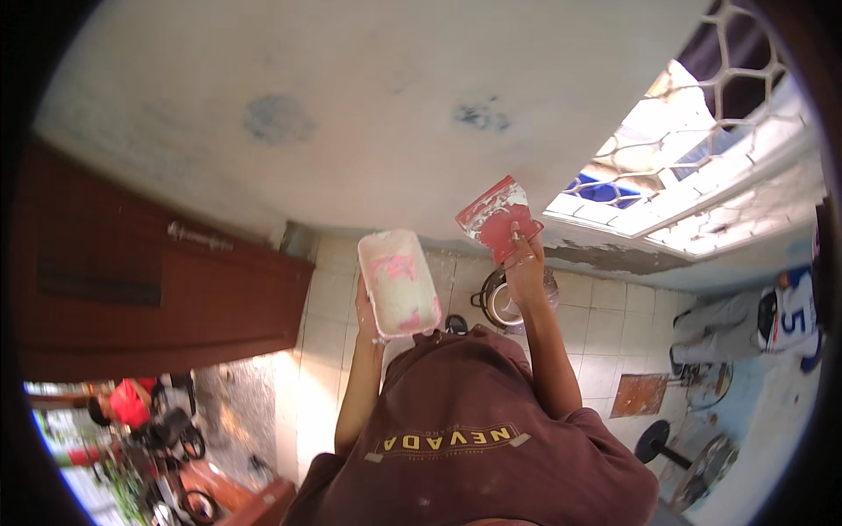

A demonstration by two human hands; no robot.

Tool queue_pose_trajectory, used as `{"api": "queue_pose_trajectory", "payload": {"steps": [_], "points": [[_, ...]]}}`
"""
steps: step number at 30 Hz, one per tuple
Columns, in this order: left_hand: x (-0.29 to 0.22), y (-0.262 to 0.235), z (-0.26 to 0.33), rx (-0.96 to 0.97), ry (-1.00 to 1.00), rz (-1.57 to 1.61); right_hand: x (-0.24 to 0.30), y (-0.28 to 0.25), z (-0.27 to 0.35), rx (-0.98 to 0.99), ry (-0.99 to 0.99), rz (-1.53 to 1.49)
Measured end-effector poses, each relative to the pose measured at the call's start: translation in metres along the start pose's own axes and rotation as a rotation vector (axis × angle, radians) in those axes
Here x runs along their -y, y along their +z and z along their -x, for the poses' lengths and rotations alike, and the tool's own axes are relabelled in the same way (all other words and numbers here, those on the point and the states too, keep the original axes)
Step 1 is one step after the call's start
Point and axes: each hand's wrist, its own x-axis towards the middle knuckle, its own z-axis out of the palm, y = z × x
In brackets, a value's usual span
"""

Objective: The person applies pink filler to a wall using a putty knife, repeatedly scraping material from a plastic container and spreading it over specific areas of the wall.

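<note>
My left hand (363,305) is closed on the side of a white rectangular plastic tub (399,285), tilted so its inside faces me. Pink smears and whitish paste coat its floor and rim. In my right hand (524,266) is a red putty spreader (500,217), pinched at its narrow end. White putty streaks its wide blade, which is held up near the wall (368,149); whether it touches is hard to tell. Two grey-blue patches mark that pale wall higher up.
Below my right forearm, a bucket (502,307) stands on the tiled floor. A brown wooden door (158,263) is at left, a grilled window (675,149) at right. Another person (754,316) stands far right, near a standing fan (710,465). Outside the doorway are motorcycles (180,434) and a person in red (132,401).
</note>
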Motion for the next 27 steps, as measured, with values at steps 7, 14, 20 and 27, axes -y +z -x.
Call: {"api": "queue_pose_trajectory", "payload": {"steps": [7, 14, 20, 27], "points": [[0.0, 0.009, -0.032, -0.003, -0.141, -0.099, 0.046, -0.014, -0.033, -0.369, -0.506, 0.724], [-0.003, 0.017, -0.065, 0.064, -0.271, -0.157, 0.106, 0.034, -0.104, -0.801, -1.111, 0.746], [-0.028, -0.003, -0.069, 0.084, -0.311, -0.241, 0.053, 0.133, -0.148, -0.734, -1.237, 1.025], [-0.063, -0.025, -0.067, 0.119, -0.349, -0.233, 0.028, 0.068, -0.104, -0.676, -1.047, 0.803]]}}
